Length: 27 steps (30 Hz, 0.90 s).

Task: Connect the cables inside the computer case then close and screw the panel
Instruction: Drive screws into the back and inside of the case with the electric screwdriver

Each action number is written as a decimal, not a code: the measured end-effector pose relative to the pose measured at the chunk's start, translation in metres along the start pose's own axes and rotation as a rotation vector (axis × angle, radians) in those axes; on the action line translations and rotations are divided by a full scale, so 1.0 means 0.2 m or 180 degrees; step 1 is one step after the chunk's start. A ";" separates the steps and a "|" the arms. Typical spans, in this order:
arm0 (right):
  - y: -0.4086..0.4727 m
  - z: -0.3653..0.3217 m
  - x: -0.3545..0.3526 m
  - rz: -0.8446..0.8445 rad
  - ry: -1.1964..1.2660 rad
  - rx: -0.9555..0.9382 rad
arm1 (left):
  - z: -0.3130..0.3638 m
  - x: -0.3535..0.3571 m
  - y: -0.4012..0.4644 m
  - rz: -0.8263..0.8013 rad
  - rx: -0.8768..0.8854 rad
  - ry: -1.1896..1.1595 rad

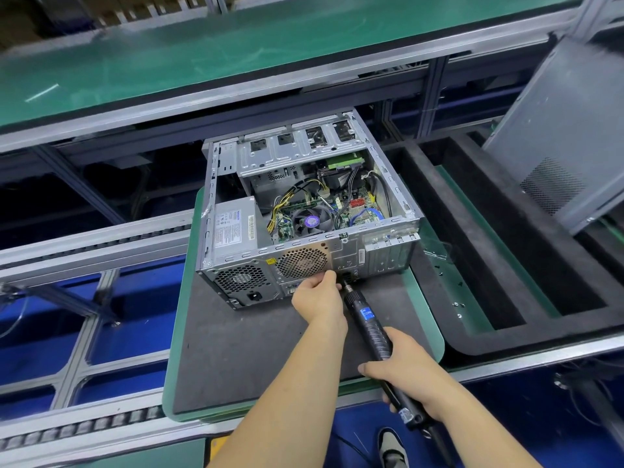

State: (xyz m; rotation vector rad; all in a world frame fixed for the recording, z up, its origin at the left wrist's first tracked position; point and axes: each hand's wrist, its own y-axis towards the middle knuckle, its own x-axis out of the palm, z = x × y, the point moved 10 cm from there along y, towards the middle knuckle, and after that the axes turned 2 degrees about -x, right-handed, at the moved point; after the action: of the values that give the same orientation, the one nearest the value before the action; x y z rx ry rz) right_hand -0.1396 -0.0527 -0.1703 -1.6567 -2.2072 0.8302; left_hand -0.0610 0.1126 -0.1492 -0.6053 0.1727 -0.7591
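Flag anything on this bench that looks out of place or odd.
The computer case is open on top while the side panel leans off to the right. Loose screws lie scattered on the green tray edge. Nothing looks damaged.

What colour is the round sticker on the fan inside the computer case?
Purple, on the fan's hub; the head view shows it.

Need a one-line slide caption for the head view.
Right hand drives electric screwdriver at open computer case rear; left hand steadies the tip.
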 end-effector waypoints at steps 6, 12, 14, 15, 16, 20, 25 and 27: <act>-0.01 -0.01 0.00 0.0013 0.0043 -0.0012 | 0.01 0.00 0.00 0.0209 0.0061 0.0123; 0.00 0.00 0.01 0.0013 0.0097 -0.0026 | 0.02 0.00 0.00 0.0385 0.0127 0.0315; 0.00 0.00 0.00 0.0021 0.0106 -0.0009 | 0.03 0.00 0.01 0.0429 0.0163 0.0423; 0.00 0.00 0.00 0.0028 0.0099 -0.0002 | 0.04 0.00 0.01 0.0454 0.0168 0.0458; 0.00 0.00 0.00 0.0031 0.0098 0.0005 | 0.04 0.00 0.01 0.0470 0.0161 0.0467; 0.00 0.00 0.02 -0.0007 0.0152 -0.0014 | 0.04 0.00 0.01 0.0482 0.0148 0.0396; 0.01 0.00 0.02 -0.0001 0.0201 -0.0017 | 0.03 0.00 0.02 0.0417 0.0040 0.0361; 0.01 0.00 0.02 -0.0007 0.0199 -0.0006 | 0.03 0.01 0.03 0.0356 0.0039 0.0378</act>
State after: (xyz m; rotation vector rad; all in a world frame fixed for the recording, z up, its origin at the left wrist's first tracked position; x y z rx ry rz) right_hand -0.1404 -0.0486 -0.1721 -1.6579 -2.1681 0.7656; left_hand -0.0535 0.1180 -0.1473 -0.5345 0.3086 -0.6876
